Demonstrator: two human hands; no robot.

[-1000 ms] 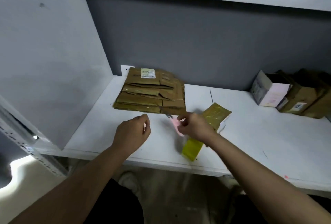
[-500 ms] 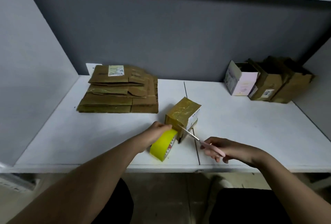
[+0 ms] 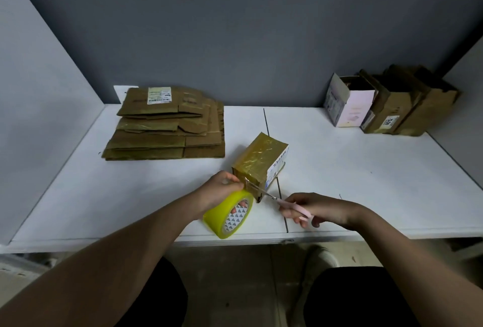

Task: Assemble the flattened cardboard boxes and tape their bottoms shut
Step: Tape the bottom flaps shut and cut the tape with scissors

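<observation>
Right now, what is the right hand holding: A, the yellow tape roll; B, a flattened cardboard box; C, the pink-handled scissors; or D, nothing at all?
C: the right hand grips the pink-handled scissors, blades reaching toward the taped box, while the left hand holds the yellow tape roll.

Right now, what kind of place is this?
Probably a small packing station. A white shelf bench holds a stack of flattened boxes, assembled boxes at the back right, and the left hand holds a tape roll against a small box.
</observation>
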